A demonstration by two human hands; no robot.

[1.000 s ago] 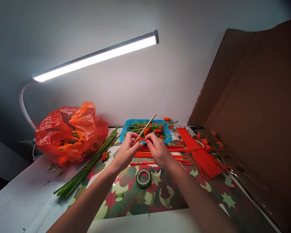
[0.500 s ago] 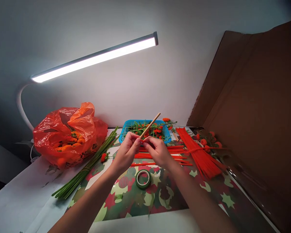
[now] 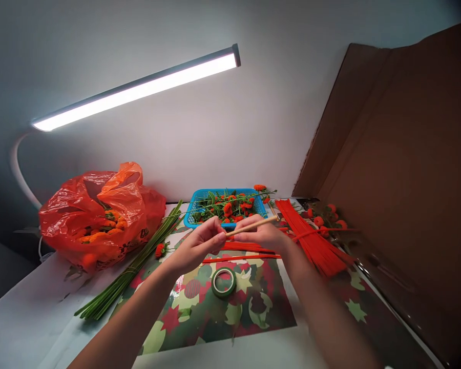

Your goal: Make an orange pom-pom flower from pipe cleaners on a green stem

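The stick [image 3: 252, 225] is pinched at one end by the left hand [image 3: 200, 240]; the right hand [image 3: 264, 231] is curled beside it, its fingertips hidden. If the pinch is loosened, the stick could be dropped onto the mat [image 3: 276, 307].

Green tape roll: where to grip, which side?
Pinch the near wall of the green tape roll, coming from above with one finger in the hole. It lies flat on the patterned sheet, hole facing up and nothing over it, so that looks the easiest hold.
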